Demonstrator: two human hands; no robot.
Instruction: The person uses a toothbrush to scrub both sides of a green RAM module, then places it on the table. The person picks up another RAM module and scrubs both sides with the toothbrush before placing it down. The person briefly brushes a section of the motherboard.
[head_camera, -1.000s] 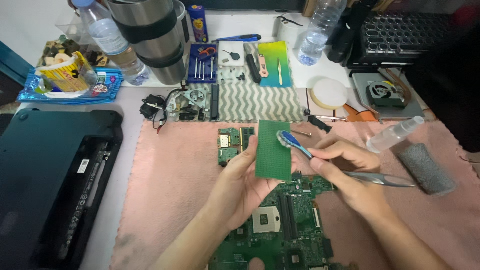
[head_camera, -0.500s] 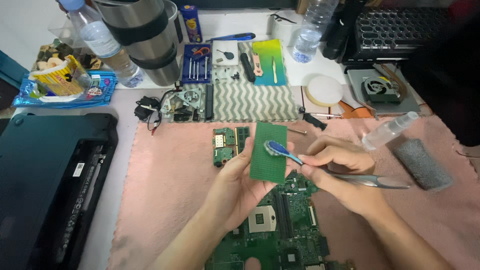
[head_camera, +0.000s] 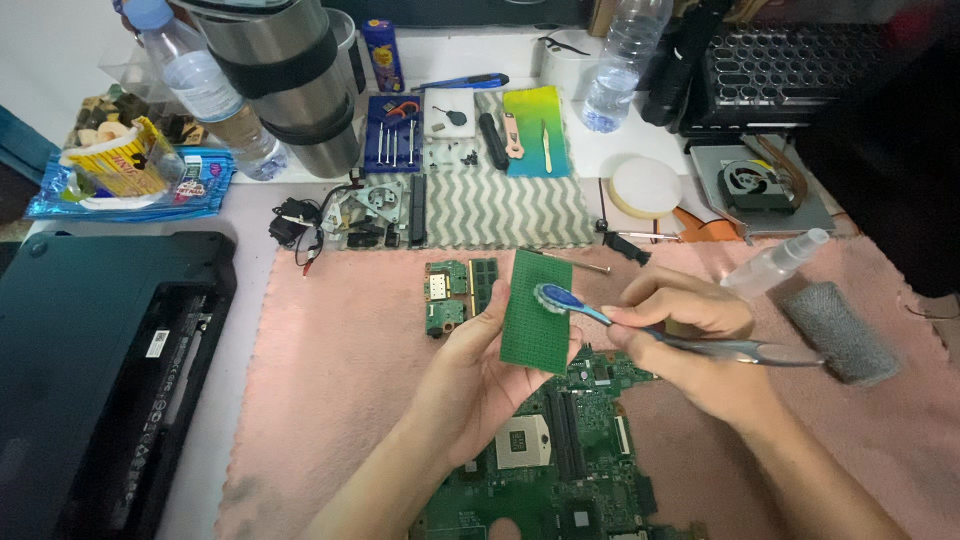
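Observation:
My left hand (head_camera: 472, 372) holds a small green square chip (head_camera: 536, 311) upright by its edges above a pink cloth. My right hand (head_camera: 690, 345) grips a toothbrush (head_camera: 640, 329) with a blue and white head, and the bristles rest on the chip's upper right face. Below both hands lies a large green motherboard (head_camera: 560, 460) with a square socket. Small green memory modules (head_camera: 458, 292) lie just left of the chip.
An open black laptop base (head_camera: 100, 370) sits at the left. A small spray bottle (head_camera: 775, 264) and a grey mesh pad (head_camera: 838, 330) lie right of my hands. Behind are a steel tumbler (head_camera: 290, 90), water bottles, a screwdriver kit (head_camera: 397, 135), a cooling fan (head_camera: 755, 185) and a white round lid (head_camera: 645, 186).
The brush head has shifted slightly left and down across the chip's face. Both hands stay in about the same place.

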